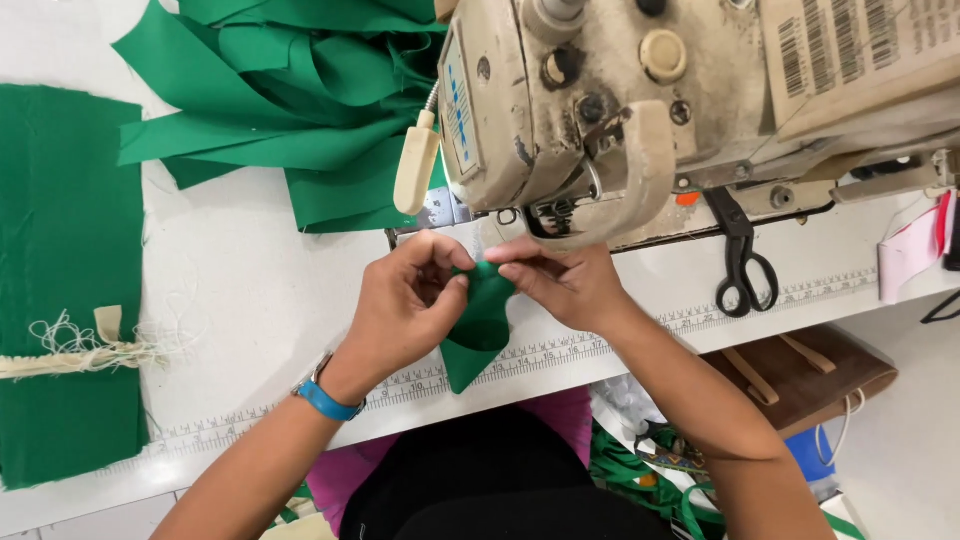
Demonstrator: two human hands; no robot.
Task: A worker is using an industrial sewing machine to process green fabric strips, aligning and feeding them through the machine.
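While the small green fabric piece (480, 325) sits pinched between both hands just in front of the sewing machine (640, 110), I'd call this an early stage of the work: the cloth is being folded or lined up at its top edge, and I see no seam on it, though it's too small to be sure. My left hand (405, 310) is curled, thumb and forefinger closed on the upper left corner of the piece, a blue wristband (328, 400) showing at the wrist. My right hand (560, 280) comes in from the other side, fingertips nipped shut on the top edge, right under the machine's head. The lower point of the piece hangs down over the ruler strip (560, 350) along the white table (260, 290) edge. I can't tell whether the cloth is under the presser foot; the hands and the machine's guard hide that spot. Judging by what lies about, plenty is left: a heap of green cut pieces (300, 100) waits behind the machine's left, and a flat green panel (65, 280) lies far left. Black scissors (742, 255) rest to the right, untouched.
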